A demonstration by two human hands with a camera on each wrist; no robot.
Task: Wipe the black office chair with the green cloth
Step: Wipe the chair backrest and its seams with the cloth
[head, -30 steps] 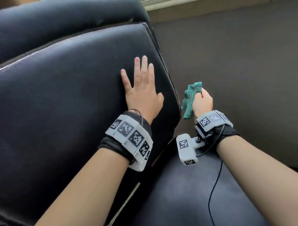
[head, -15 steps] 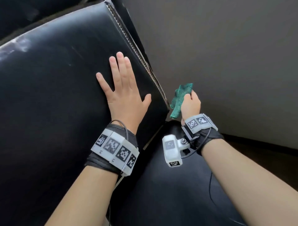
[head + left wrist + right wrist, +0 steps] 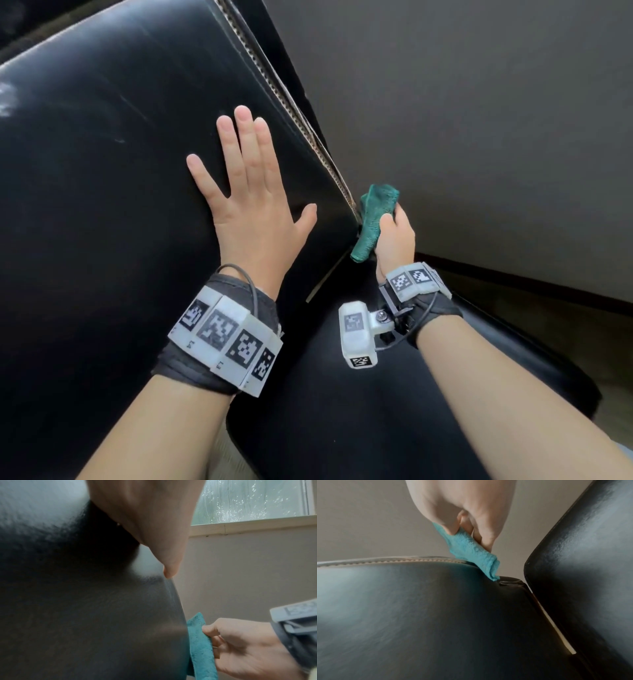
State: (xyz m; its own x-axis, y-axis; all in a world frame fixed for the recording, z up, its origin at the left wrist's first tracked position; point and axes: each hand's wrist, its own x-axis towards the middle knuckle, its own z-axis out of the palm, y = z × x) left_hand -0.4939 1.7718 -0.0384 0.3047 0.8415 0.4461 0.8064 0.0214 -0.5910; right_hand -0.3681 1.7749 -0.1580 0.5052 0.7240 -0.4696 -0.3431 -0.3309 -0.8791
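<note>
Left hand (image 3: pixel 251 209) was flat on the backrest (image 3: pixel 120 178) of the black office chair, fingers straight and slightly spread, thumb out toward the stitched right edge (image 3: pixel 301 113); palm looked pressed on the leather, nothing held. In the left wrist view only the thumb side of that hand (image 3: pixel 154 520) showed, thumb tip at the backrest's edge. Right hand (image 3: pixel 395 240) was just off the backrest's right edge, low down near where backrest meets seat (image 3: pixel 342 394), fingers and thumb pinching the green cloth (image 3: pixel 373 222). Cloth was bunched into a folded strip, top end sticking up above the fingers, bottom end hanging below the thumb. Left wrist view had the cloth (image 3: pixel 200 646) lying along the backrest's side edge, touching it, right hand (image 3: pixel 248 649) behind it. Right wrist view showed the cloth (image 3: pixel 471 555) pinched between the fingertips (image 3: pixel 486 543) and thumb, its lower folded end touching the stitched seam at the corner of one black cushion, next to the gap to the other cushion (image 3: pixel 590 561). Cannot tell how hard the cloth was pressed. Both wrists carried marker bands; a white camera block (image 3: pixel 356 332) hung off the right wrist with a thin cable. Plain grey-beige wall (image 3: pixel 479 120) behind the chair, frosted window (image 3: pixel 248 500) visible in the left wrist view.
</note>
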